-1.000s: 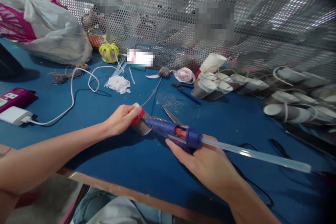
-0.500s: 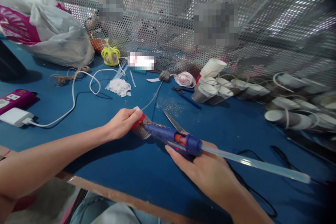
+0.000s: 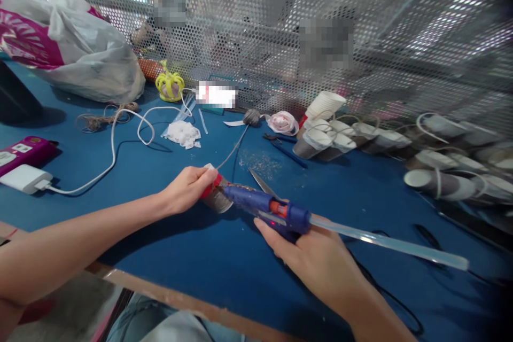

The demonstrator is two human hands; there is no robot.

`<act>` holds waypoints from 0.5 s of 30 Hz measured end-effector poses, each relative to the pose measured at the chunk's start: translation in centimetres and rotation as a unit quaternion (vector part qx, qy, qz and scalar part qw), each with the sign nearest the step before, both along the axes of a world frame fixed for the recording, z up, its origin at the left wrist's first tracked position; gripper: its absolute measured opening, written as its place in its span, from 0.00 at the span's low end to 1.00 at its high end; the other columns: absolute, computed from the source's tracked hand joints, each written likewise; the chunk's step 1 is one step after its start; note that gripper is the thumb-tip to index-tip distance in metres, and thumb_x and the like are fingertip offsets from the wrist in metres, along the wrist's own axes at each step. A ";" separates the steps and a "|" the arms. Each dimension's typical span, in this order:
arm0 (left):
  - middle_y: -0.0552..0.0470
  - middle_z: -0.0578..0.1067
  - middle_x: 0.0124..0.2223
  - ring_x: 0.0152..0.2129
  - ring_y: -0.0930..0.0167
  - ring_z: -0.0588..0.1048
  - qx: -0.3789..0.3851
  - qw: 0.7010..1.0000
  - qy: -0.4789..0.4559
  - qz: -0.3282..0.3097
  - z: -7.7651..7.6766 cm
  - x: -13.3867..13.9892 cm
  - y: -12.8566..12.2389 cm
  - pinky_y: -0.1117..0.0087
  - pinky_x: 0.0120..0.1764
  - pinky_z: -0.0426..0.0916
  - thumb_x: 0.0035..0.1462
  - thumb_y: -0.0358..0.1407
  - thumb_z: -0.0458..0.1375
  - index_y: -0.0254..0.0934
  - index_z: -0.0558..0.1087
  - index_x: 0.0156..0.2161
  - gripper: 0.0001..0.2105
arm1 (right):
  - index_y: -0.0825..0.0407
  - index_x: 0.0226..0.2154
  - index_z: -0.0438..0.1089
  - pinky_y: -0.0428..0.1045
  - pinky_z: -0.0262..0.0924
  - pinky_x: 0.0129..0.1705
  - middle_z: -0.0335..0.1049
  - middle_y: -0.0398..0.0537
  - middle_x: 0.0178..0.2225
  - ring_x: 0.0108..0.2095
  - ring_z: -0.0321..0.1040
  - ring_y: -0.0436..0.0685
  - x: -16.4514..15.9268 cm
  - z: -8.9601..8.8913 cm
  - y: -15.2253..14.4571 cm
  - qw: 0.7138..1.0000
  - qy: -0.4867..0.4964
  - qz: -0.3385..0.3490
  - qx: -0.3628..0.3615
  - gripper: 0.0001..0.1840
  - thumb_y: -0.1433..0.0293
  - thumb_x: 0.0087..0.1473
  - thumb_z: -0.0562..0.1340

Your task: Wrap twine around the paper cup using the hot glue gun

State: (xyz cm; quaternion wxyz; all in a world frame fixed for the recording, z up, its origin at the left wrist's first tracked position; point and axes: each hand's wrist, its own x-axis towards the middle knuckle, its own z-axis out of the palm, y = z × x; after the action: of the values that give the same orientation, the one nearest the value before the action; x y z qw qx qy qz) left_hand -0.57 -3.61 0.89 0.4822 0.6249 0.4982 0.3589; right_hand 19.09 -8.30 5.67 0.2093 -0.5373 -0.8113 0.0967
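My left hand [image 3: 191, 187] is closed around a small paper cup [image 3: 219, 200], red near my fingers and wrapped in grey-brown cord lower down. My right hand [image 3: 308, 256] grips a blue hot glue gun [image 3: 252, 200], with a long clear glue stick [image 3: 385, 243] sticking out of its back. The gun's nozzle points left at the cup's side; whether it touches is hard to tell. A grey strand [image 3: 234, 150] runs from the cup to a small ball of yarn [image 3: 251, 116]. Scissors [image 3: 261, 183] lie partly hidden behind the gun.
Blue-handled pliers [image 3: 288, 152] and a pink ribbon roll [image 3: 282, 122] lie beyond the hands. Cord-wrapped cups [image 3: 320, 141] line the right back. At left are a plastic bag [image 3: 96, 53], a white cable [image 3: 113, 144] and a purple box [image 3: 30, 155]. A perforated metal screen [image 3: 248, 26] stands behind.
The glue gun has shifted slightly right, its nozzle drawing back a little along the cup. The rear end of its glue stick sits slightly higher. My left hand stays nearly still.
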 end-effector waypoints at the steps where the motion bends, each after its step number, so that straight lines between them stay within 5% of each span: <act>1: 0.51 0.71 0.24 0.20 0.73 0.66 0.001 1.000 -0.001 0.000 0.0 0.0 0.0 0.75 0.25 0.61 0.53 0.45 0.43 0.27 0.72 0.32 0.22 | 0.49 0.19 0.65 0.47 0.62 0.27 0.68 0.43 0.16 0.26 0.69 0.56 0.0 0.0 0.0 1.000 -0.004 -0.001 0.003 0.12 0.62 0.48 0.55; 10: 0.55 0.66 0.20 0.17 0.76 0.61 0.001 1.000 0.006 0.005 -0.2 -0.2 0.1 0.76 0.23 0.57 0.53 0.45 0.43 0.28 0.70 0.29 0.21 | 0.45 0.18 0.67 0.49 0.62 0.26 0.61 0.41 0.09 0.21 0.67 0.57 0.6 0.1 0.5 0.999 -0.024 0.019 0.018 0.16 0.61 0.51 0.51; 15: 0.54 0.67 0.21 0.18 0.76 0.62 -0.003 1.000 0.004 0.003 0.0 -0.1 0.0 0.76 0.23 0.58 0.53 0.45 0.43 0.27 0.71 0.30 0.22 | 0.47 0.24 0.69 0.49 0.62 0.26 0.69 0.43 0.17 0.25 0.69 0.57 0.5 -0.1 0.2 0.999 -0.041 0.000 0.028 0.12 0.62 0.49 0.54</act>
State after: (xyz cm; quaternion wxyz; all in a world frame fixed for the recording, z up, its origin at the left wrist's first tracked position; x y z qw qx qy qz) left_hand -0.64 -3.61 0.84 0.4805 0.6234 0.5035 0.3563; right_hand 19.62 -8.12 5.60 0.1907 -0.5347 -0.8216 0.0523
